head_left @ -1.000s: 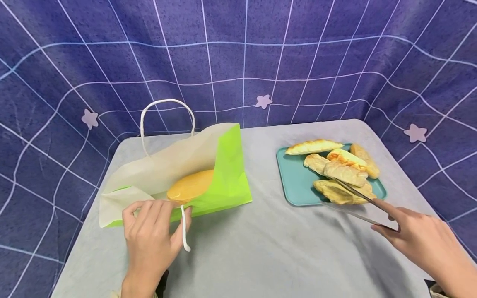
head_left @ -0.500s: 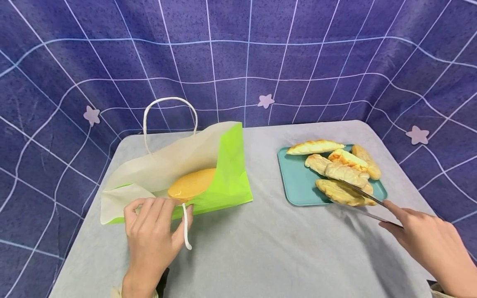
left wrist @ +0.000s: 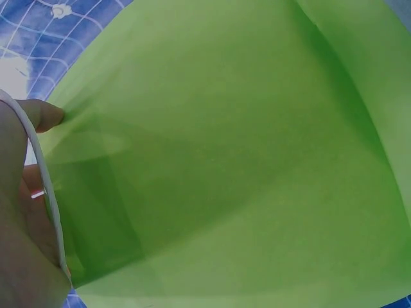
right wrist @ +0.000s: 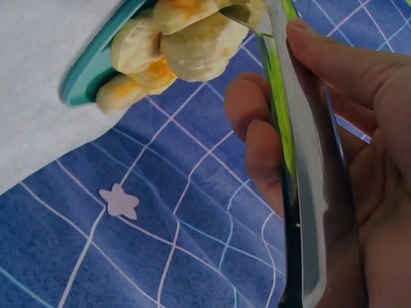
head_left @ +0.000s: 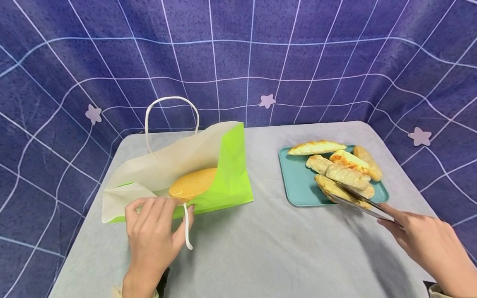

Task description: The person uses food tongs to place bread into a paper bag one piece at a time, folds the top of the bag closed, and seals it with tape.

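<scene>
My left hand (head_left: 150,229) pinches the near rim of a green and white paper bag (head_left: 232,165), beside a white cord handle (head_left: 187,231). The bag lies on its side, and through its mouth shows a yellow oval bread roll (head_left: 193,183). In the left wrist view the green bag wall (left wrist: 225,160) fills most of the picture. My right hand (head_left: 428,238) holds metal tongs (right wrist: 311,167). The tong tips grip a yellow-brown bread roll (head_left: 327,186) at the near edge of a teal tray (head_left: 298,186); the roll is tilted.
On the tray lie several other breads: a long pale loaf (head_left: 316,147) at the back, an orange-topped one (head_left: 348,159), a brown roll (head_left: 368,162) at the right, and a twisted pale one (head_left: 348,176). A blue gridded cloth (head_left: 238,62) hangs behind the table (head_left: 261,248).
The tongs' arms have come together on the near bread roll, which has turned and shifted slightly. My left hand keeps its hold on the bag rim.
</scene>
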`<state>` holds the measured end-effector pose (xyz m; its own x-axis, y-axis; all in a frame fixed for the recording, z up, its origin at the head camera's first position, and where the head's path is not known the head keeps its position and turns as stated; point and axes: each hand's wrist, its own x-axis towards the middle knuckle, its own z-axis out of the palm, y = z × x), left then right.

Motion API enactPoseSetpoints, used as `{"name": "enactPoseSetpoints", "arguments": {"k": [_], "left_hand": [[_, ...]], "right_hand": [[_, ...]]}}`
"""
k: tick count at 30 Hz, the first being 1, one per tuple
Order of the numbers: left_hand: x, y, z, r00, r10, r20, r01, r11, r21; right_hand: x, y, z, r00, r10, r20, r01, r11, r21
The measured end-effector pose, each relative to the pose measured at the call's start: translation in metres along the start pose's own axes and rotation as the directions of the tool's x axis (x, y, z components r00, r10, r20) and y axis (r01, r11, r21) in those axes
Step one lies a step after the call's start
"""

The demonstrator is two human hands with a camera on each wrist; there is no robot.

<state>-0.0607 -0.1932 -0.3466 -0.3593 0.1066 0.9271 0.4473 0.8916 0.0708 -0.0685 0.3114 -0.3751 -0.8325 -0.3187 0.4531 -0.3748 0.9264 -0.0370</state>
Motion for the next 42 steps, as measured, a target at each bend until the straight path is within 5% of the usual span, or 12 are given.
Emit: {"name": "enactPoseSetpoints", "arguments": {"k": [6, 21, 28, 42], "left_hand": [[0.000, 0.000, 0.000, 1.000, 0.002, 0.003, -0.002, 1.000, -0.001], [-0.001, -0.001, -0.001, 1.000, 0.022, 0.007, -0.022, 1.000, 0.011], [-0.001, -0.001, -0.003, 1.000, 0.023, 0.021, -0.023, 1.000, 0.016], [-0.001, -0.002, -0.005, 0.999, 0.043, 0.024, -0.044, 0.999, 0.017]], "right_hand": [[0.004, -0.007, -0.005, 1.000, -0.003, -0.004, 0.003, 1.000, 0.024], [0.023, -0.033, -0.019, 0.982, -0.092, -0.164, 0.107, 0.991, 0.083], [0.041, -0.064, -0.031, 0.899, -0.180, -0.399, 0.276, 0.941, 0.195], [0.072, -0.106, -0.042, 0.768, -0.198, -0.610, 0.448, 0.846, 0.290]]}}
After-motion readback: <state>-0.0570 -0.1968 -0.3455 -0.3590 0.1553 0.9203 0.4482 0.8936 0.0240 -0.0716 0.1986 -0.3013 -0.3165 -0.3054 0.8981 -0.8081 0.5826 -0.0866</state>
